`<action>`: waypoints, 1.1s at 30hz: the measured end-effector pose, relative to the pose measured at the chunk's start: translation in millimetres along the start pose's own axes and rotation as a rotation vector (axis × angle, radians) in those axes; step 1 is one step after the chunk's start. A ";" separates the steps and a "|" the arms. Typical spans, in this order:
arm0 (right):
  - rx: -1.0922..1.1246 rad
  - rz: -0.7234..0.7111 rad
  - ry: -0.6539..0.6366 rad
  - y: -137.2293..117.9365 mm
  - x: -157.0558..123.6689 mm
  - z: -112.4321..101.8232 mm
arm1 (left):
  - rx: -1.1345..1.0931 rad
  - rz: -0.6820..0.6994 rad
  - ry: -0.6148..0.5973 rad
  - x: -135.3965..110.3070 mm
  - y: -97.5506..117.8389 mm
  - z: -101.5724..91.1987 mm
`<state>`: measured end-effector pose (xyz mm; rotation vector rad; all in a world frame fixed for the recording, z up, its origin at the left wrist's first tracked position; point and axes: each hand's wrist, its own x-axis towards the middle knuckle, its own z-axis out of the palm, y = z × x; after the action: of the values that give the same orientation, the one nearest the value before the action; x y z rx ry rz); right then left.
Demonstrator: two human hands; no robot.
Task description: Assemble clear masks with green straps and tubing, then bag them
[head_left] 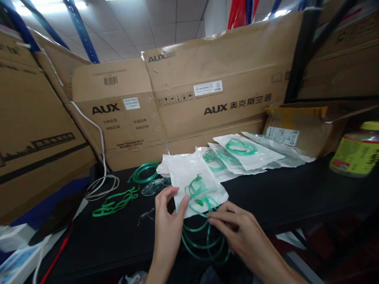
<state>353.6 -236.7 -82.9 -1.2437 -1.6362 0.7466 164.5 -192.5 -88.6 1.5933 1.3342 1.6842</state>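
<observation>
- Nearest the camera, the left hand (167, 221) is closed in a pinch, thumb against fingertips, on the lower left edge of a white pouch (192, 173). The right hand (237, 232) is half curled, and its fingertips are nipped on a coil of green tubing (204, 240) at the pouch's lower edge.
- Flattened cardboard boxes (213, 79) are stood as a wall behind everything.
- A black worktop (296, 193) is spread below them and carries the rest.
- A fanned row of filled pouches (245, 152), each with green loops seen inside, is laid behind and to the right. These are judged finished.
- The white pouch is held up over the worktop's near edge. Part of the green tubing shows through it and most hangs below, so this one is judged only partway packed.
- A yellow-labelled bottle (357, 152) is stood at the far right.
- Loose tubing (145, 171) and a clear mask (154, 186) are seen unbagged on the worktop to the left.
</observation>
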 end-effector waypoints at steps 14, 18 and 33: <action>-0.024 0.391 0.028 -10.5 15.0 -12.9 | -0.469 -0.386 -0.208 -5.1 13.1 -3.3; 0.010 0.425 -0.044 -12.9 19.8 -22.4 | -0.432 -0.338 -0.250 -4.2 13.9 -1.9; 0.609 0.472 -0.302 -13.9 11.5 -4.5 | -0.277 -0.316 -0.191 -7.9 8.2 2.4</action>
<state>351.6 -230.3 -65.6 -1.0974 -1.1880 1.6521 170.8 -201.9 -85.7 1.2739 1.1320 1.4169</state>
